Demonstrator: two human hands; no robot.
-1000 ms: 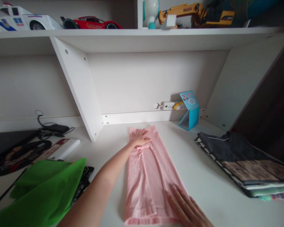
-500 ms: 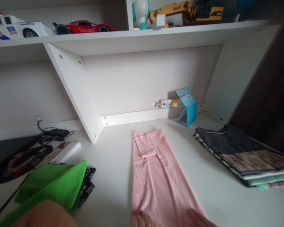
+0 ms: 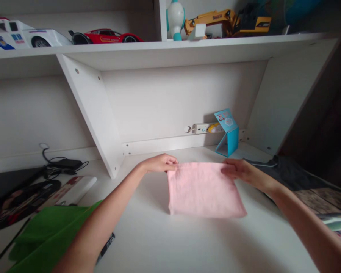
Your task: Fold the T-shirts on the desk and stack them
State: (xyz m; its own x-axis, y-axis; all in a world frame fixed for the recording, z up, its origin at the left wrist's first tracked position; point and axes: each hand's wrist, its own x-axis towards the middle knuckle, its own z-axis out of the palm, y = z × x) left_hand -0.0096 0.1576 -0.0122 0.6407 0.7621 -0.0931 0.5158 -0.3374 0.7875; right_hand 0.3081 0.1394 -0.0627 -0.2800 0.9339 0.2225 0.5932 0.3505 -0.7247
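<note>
A pink folded garment (image 3: 204,191) hangs between my two hands over the white desk, its lower edge slightly blurred. My left hand (image 3: 162,163) pinches its upper left corner between thumb and fingers. At the upper right corner, my right hand (image 3: 235,168) is closed on the cloth, thumb in front. The cloth now forms a short, wide panel. Its exact kind of clothing cannot be made out. Under my left forearm lies a bright green cloth (image 3: 45,227). Close to my right forearm is a stack of folded clothes (image 3: 315,197), dark grey on top.
The white desk (image 3: 187,246) runs back to a shelf unit with an upright panel (image 3: 88,117). A blue folded card stand (image 3: 230,140) stands near a power strip (image 3: 204,128). Cables and an adapter (image 3: 66,163) lie left. Toy vehicles (image 3: 108,36) sit on the upper shelf.
Both hands have moved forward from the near edge, raising the pink garment's near end. The long strip lying flat has become a shorter folded panel held up. The view has shifted slightly.
</note>
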